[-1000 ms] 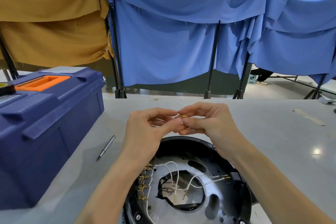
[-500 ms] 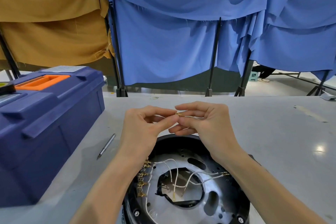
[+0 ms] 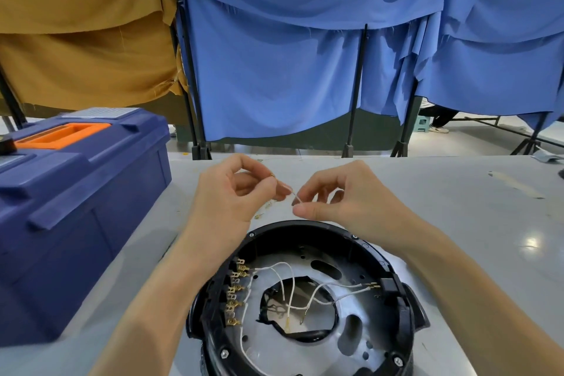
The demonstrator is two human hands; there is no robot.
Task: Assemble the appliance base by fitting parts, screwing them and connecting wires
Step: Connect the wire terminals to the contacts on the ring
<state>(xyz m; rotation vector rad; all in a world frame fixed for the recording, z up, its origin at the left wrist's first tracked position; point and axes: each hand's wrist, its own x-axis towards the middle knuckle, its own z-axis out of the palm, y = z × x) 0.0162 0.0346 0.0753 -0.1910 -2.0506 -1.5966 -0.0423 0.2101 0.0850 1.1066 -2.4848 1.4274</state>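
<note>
The round black appliance base point(image 3: 406, 311) lies open side up on the grey table, near me. Inside it are a metal plate, white wires point(image 3: 290, 287) and a row of brass terminals point(image 3: 235, 293) along its left wall. Above the base's far rim my left hand point(image 3: 235, 201) pinches a short white wire point(image 3: 296, 197) with a brass terminal at its end. My right hand point(image 3: 345, 201) pinches the same wire's other end between thumb and forefinger. A few loose brass terminals point(image 3: 262, 212) lie on the table under my left hand.
A large blue toolbox point(image 3: 70, 207) with an orange handle stands on the table at my left. Blue and mustard cloths point(image 3: 274, 55) hang on black stands behind the table's far edge. A strip of tape point(image 3: 512, 185) marks the table at the right.
My hands have drawn apart, stretching the short wire between them; before, the fingertips were pressed together around the terminal. The view has tilted down, showing more of the base.
</note>
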